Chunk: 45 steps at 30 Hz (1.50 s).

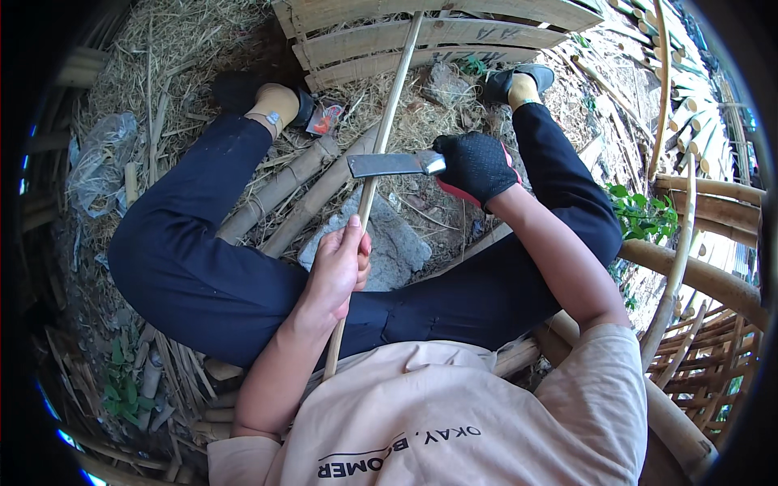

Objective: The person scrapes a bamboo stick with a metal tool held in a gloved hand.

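My bare left hand is closed around a long, thin bamboo strip, its thumb lying along the strip. The strip slants from my lap, near my shirt, up past the wooden slats ahead. A black and red glove covers my right hand, which is closed on the handle of a knife. The knife's broad, square-ended blade lies across the strip, a little above my left hand. Most of the handle is hidden in the glove. Beneath the strip, between my legs, sits a grey stone block.
A slatted wooden crate stands ahead, between my feet. Bamboo poles lie on the straw-covered ground. A crumpled clear plastic bag is at the left. Cut bamboo is piled at the far right, and a woven bamboo basket stands nearer.
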Motion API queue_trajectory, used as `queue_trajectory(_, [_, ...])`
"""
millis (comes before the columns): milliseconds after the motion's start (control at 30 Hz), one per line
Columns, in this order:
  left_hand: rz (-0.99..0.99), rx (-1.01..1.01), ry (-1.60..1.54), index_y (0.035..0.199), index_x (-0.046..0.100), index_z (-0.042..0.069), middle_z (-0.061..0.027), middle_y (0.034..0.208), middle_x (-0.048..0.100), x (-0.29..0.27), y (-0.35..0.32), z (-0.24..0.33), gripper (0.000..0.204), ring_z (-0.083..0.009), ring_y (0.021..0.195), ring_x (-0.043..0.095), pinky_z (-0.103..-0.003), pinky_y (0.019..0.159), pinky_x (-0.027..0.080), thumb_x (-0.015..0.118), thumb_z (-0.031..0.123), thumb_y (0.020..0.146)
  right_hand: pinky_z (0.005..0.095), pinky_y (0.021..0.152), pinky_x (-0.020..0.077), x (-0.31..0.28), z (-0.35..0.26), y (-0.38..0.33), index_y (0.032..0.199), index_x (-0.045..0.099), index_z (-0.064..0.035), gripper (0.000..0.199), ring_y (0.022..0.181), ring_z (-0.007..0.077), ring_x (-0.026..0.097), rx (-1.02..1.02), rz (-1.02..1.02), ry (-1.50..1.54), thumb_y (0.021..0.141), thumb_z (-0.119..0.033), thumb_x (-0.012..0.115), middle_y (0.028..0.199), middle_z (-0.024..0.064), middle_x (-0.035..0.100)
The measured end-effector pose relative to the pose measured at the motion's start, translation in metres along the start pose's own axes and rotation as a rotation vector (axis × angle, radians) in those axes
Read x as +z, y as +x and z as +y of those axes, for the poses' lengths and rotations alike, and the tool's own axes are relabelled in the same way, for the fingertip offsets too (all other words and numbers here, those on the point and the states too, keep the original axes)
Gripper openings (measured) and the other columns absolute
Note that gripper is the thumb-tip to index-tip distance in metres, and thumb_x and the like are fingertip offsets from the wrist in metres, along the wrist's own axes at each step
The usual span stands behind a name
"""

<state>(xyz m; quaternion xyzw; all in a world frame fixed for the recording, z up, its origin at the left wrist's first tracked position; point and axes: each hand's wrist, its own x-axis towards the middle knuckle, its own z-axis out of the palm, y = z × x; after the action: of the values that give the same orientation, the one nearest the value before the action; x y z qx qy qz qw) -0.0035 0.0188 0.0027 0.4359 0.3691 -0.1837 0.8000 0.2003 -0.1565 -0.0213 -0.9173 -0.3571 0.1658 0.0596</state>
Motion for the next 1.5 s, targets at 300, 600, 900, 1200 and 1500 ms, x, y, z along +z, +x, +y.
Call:
queue_trajectory(300, [0.001,0.001,-0.038,0.079,0.047,0.013,0.011,0.053,0.026,0.004,-0.002,0.002,0.04,-0.0002,0.039,0.021,-0.021,0.036,0.015,0.041,0.04,0.108,0.0476,0.075,0.0547,-0.004,0.031,0.002,0.099,0.074,-0.0173,0.03,0.08,0.0372,0.069,0.133,0.099,0.058,0.083,-0.041,0.066,0.084,0.016,0.072])
queue_trajectory(600, [-0.017,-0.037,-0.039,0.079,0.047,0.013,0.0116,0.053,0.025,0.0,0.001,0.0,0.04,-0.0004,0.04,0.02,-0.021,0.036,0.015,0.041,0.041,0.107,0.0463,0.068,0.0541,0.008,-0.013,-0.02,0.093,0.071,-0.0144,0.023,0.076,0.0384,0.067,-0.21,-0.069,0.14,0.077,-0.031,0.072,0.078,0.0165,0.069])
queue_trajectory(900, [-0.042,-0.013,-0.008,0.077,0.046,0.014,0.0109,0.053,0.025,-0.001,0.003,-0.003,0.042,-0.0009,0.039,0.019,-0.021,0.035,0.015,0.038,0.042,0.108,0.0468,0.071,0.0549,0.005,-0.003,-0.01,0.095,0.072,-0.0145,0.024,0.076,0.0381,0.068,-0.032,-0.028,0.095,0.078,-0.031,0.069,0.079,0.0166,0.069])
queue_trajectory(1200, [-0.031,-0.018,-0.001,0.077,0.045,0.014,0.0107,0.053,0.025,0.003,-0.001,0.0,0.043,-0.0008,0.039,0.02,-0.021,0.035,0.016,0.037,0.042,0.108,0.048,0.073,0.0541,0.003,0.012,0.004,0.089,0.071,-0.0139,0.018,0.078,0.0376,0.069,-0.027,0.023,0.035,0.08,-0.028,0.067,0.079,0.0175,0.069])
queue_trajectory(1500, [-0.02,-0.016,-0.041,0.078,0.046,0.013,0.0114,0.054,0.025,0.006,-0.004,0.002,0.04,-0.0002,0.039,0.02,-0.02,0.035,0.015,0.04,0.039,0.108,0.0467,0.077,0.0541,-0.011,0.042,0.004,0.093,0.073,-0.0124,0.031,0.083,0.0379,0.069,0.202,0.101,0.134,0.084,-0.041,0.065,0.086,0.0176,0.071])
